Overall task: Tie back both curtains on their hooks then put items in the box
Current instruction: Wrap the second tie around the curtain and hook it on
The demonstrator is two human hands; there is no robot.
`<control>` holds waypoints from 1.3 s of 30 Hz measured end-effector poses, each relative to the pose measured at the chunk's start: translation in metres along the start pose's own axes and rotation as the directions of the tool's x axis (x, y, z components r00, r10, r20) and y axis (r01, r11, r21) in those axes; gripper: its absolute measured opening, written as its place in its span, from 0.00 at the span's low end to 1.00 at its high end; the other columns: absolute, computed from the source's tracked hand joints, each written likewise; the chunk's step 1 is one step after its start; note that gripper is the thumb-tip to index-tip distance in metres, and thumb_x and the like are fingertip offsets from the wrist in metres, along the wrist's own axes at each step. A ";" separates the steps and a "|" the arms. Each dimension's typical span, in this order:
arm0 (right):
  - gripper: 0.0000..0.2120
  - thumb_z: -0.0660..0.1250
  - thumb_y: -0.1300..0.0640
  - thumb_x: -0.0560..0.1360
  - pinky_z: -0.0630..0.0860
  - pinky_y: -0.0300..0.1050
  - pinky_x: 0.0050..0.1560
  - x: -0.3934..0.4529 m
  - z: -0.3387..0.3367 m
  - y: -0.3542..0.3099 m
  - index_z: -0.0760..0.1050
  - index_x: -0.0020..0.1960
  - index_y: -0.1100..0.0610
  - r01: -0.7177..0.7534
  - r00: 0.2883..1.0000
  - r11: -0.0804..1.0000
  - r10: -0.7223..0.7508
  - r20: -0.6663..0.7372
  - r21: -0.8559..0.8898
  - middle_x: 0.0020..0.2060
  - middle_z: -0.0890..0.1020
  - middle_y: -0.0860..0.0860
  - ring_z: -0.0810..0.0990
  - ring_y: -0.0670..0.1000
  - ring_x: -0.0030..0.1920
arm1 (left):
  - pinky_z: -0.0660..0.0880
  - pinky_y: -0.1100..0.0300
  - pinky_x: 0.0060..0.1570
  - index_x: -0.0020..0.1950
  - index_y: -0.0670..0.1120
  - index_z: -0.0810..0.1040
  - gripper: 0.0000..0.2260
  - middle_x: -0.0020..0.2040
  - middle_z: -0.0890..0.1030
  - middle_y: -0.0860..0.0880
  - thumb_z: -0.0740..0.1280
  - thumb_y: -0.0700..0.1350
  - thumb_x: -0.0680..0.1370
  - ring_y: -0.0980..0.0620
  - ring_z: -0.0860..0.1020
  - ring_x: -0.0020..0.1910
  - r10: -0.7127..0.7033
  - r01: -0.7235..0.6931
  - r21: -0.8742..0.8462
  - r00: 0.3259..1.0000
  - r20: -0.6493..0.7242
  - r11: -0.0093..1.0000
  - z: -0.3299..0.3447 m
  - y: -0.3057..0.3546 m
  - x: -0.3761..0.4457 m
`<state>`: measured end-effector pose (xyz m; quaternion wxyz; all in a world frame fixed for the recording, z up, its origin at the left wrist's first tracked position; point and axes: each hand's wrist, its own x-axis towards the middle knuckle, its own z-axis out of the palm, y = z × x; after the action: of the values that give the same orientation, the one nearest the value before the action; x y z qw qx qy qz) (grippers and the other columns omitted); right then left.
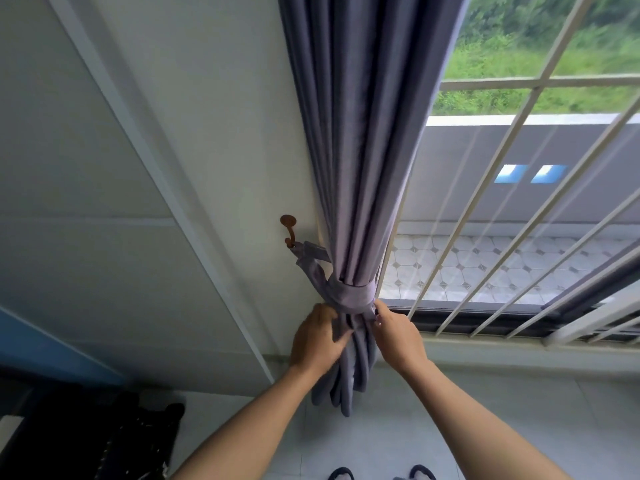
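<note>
Your left hand [317,337] and right hand [398,336] grip the gathered curtain [360,168] at frame centre, bunching it under the tieback [349,294] (already looped on the hook [289,230]).

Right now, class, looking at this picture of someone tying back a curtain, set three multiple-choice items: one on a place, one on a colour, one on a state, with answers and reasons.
1. Where is the hook relative to the curtain?
A. On the wall to its left
B. On the window bars
C. On the floor below it

2. What colour is the curtain?
A. Bright red
B. Grey-purple
C. Yellow

3. What state is the tieback in?
A. Lying on the floor
B. Hanging loose from the window
C. Wrapped round the gathered curtain, one end on the hook

Answers:
1 A: the brown hook sits on the pale wall left of the folds.
2 B: the fabric shows a muted grey-purple.
3 C: the band circles the bunched curtain, just above the left hand and right hand.
</note>
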<state>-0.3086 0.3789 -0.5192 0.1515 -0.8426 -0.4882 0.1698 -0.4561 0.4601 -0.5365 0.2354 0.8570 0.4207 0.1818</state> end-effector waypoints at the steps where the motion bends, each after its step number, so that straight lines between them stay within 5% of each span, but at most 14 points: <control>1: 0.17 0.54 0.57 0.79 0.67 0.50 0.35 0.000 -0.003 -0.002 0.65 0.67 0.52 0.028 1.000 0.999 -0.028 0.006 -0.015 0.46 0.81 0.58 0.76 0.63 0.43 | 0.73 0.56 0.40 0.52 0.47 0.72 0.16 0.49 0.75 0.48 0.66 0.58 0.74 0.48 0.77 0.46 -0.082 0.083 -0.024 0.996 0.022 0.996 -0.004 0.001 0.004; 4: 0.12 0.54 0.54 0.79 0.69 0.51 0.36 -0.003 -0.010 -0.003 0.66 0.62 0.51 0.091 0.996 0.996 -0.091 0.000 -0.015 0.44 0.81 0.58 0.76 0.63 0.43 | 0.69 0.57 0.41 0.55 0.43 0.76 0.16 0.52 0.78 0.44 0.63 0.54 0.78 0.44 0.78 0.48 -0.017 0.012 0.101 0.999 0.043 0.995 -0.007 0.001 0.018; 8: 0.08 0.57 0.54 0.78 0.73 0.51 0.37 -0.009 0.000 0.003 0.68 0.57 0.51 0.116 0.993 0.993 -0.116 0.002 -0.008 0.41 0.77 0.55 0.75 0.61 0.42 | 0.64 0.58 0.38 0.44 0.39 0.79 0.15 0.44 0.82 0.39 0.62 0.49 0.80 0.39 0.80 0.42 0.071 -0.105 0.194 0.982 0.174 0.975 -0.003 -0.002 0.022; 13: 0.08 0.60 0.58 0.77 0.69 0.49 0.34 -0.013 0.004 0.003 0.71 0.55 0.54 0.092 0.996 0.995 -0.091 0.021 -0.041 0.39 0.73 0.54 0.72 0.57 0.39 | 0.60 0.65 0.25 0.27 0.44 0.75 0.13 0.24 0.77 0.46 0.78 0.41 0.65 0.45 0.75 0.22 0.131 -0.183 0.325 0.976 0.174 0.928 0.001 0.004 0.021; 17: 0.07 0.58 0.60 0.77 0.72 0.49 0.38 -0.006 -0.005 0.007 0.73 0.53 0.56 0.105 0.994 0.991 -0.101 0.051 -0.087 0.43 0.77 0.55 0.76 0.60 0.45 | 0.70 0.56 0.41 0.48 0.42 0.78 0.14 0.45 0.82 0.41 0.58 0.51 0.81 0.40 0.79 0.45 0.017 -0.136 0.328 0.939 0.343 0.935 0.021 -0.007 0.008; 21: 0.07 0.58 0.63 0.75 0.68 0.47 0.37 -0.005 -0.003 0.010 0.72 0.51 0.57 0.113 0.988 0.985 -0.098 0.121 -0.131 0.43 0.78 0.55 0.77 0.60 0.46 | 0.72 0.55 0.45 0.53 0.45 0.77 0.18 0.50 0.82 0.42 0.54 0.56 0.81 0.40 0.79 0.49 -0.124 -0.034 0.279 0.839 0.530 0.960 0.029 -0.005 -0.011; 25: 0.07 0.56 0.58 0.78 0.66 0.47 0.38 -0.012 0.002 0.025 0.71 0.44 0.57 0.041 0.987 0.995 -0.027 0.157 -0.088 0.43 0.78 0.55 0.74 0.59 0.44 | 0.72 0.54 0.46 0.63 0.49 0.74 0.16 0.57 0.80 0.41 0.55 0.53 0.81 0.39 0.78 0.53 -0.100 -0.077 0.262 0.795 0.599 0.962 0.031 0.014 -0.010; 31: 0.13 0.57 0.51 0.80 0.74 0.50 0.48 -0.035 -0.016 0.077 0.75 0.55 0.56 0.025 0.993 0.996 -0.014 0.120 -0.090 0.52 0.80 0.55 0.77 0.59 0.55 | 0.71 0.52 0.52 0.56 0.44 0.78 0.16 0.57 0.79 0.39 0.54 0.51 0.82 0.39 0.77 0.57 -0.064 -0.152 0.319 0.814 0.577 0.936 0.028 0.079 0.012; 39: 0.15 0.57 0.46 0.80 0.74 0.52 0.52 -0.092 -0.104 0.203 0.74 0.56 0.56 -0.115 0.992 0.989 0.109 -0.063 -0.090 0.54 0.80 0.53 0.77 0.59 0.57 | 0.71 0.52 0.45 0.52 0.43 0.77 0.15 0.53 0.80 0.42 0.54 0.50 0.83 0.40 0.78 0.53 0.172 -0.334 0.244 0.842 0.512 0.910 0.080 0.240 0.015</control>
<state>-0.1494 0.1917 -0.4985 0.1163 -0.8794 -0.4429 0.1305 -0.2543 0.3239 -0.4672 0.1617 0.9502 0.2548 -0.0776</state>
